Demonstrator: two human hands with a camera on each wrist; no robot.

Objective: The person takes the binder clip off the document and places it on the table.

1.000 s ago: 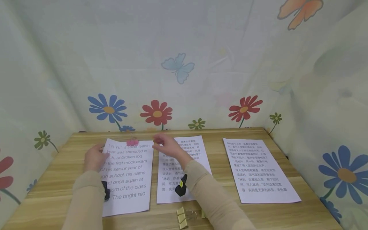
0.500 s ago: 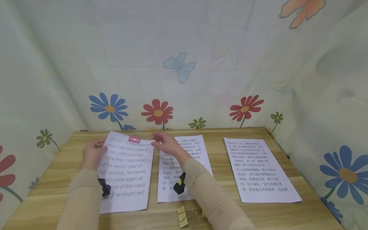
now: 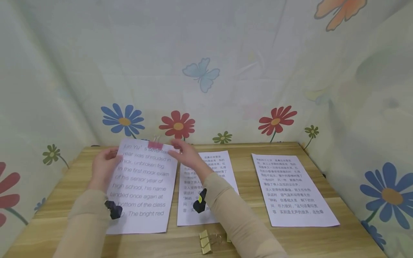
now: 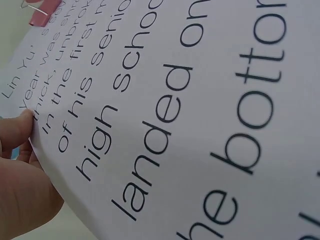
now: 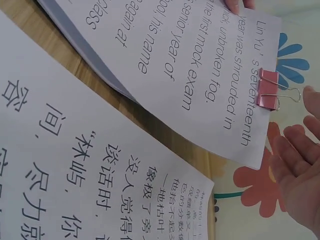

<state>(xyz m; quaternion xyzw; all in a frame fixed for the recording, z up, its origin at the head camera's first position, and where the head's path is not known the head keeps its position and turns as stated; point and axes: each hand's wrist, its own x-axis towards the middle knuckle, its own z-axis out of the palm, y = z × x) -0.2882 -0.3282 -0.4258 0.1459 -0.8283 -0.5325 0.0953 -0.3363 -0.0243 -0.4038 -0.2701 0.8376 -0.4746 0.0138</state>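
A white printed sheet (image 3: 138,193) with large English text has its top raised off the table, and a pink binder clip (image 3: 155,144) with wire handles grips its top edge. My left hand (image 3: 104,166) pinches the sheet's left edge, thumb on the printed face in the left wrist view. Beside the top right corner is my right hand (image 3: 187,156). The right wrist view has that hand (image 5: 300,165) apart from the paper, fingers loosely bent near the clip's handles, holding nothing.
A middle page (image 3: 208,215) of Chinese text lies partly under my right forearm. Another Chinese page (image 3: 293,193) lies at the right. A gold binder clip (image 3: 205,242) sits near the front of the wooden table (image 3: 245,157). Behind hangs a flower-patterned cloth (image 3: 245,118).
My left hand has lifted the top of the English sheet, and the pink clip has risen with it. The right hand has risen slightly near the corner.
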